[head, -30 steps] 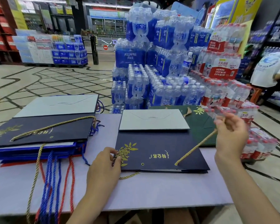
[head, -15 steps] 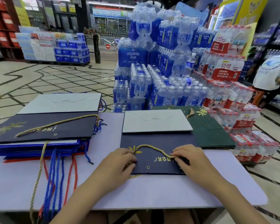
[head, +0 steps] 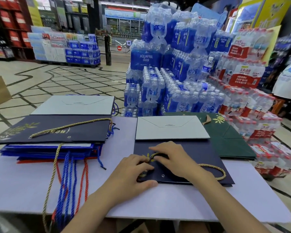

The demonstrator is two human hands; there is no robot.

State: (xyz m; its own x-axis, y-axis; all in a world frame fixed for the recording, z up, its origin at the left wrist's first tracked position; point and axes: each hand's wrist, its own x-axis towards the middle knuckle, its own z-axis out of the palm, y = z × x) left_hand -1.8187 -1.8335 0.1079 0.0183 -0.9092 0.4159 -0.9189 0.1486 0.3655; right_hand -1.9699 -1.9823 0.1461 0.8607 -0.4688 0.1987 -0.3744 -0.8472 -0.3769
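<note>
Bag: the navy bag (head: 208, 153) lies flat on the table (head: 175, 202), close in at your 12 o'clock.
Cord: the gold cord (head: 220, 170) comes out from under your right hand, sweeps to 3 o'clock in a slack loop on the bag, and curls back under your wrist.
Left grip: your left hand (head: 133, 170) clamps the bag's near edge, thumb along it and fingers curled on top.
Right grip: your right hand (head: 173, 158) is narrow, its fingertips pinching the cord right against your left fingers.
Just changed: a second ago your right hand held the cord end up at 2 o'clock, off the bag. Now it is down beside the left, and the cord has gone slack.
Meaning: you seem to be feeding or knotting the cord end. The eyelet (head: 162, 175) shows no cord through it, so this handle looks unfinished.
Around: a stack of bags (head: 57, 130) sits at 10 o'clock and a green bag (head: 233, 140) at 2 o'clock.
</note>
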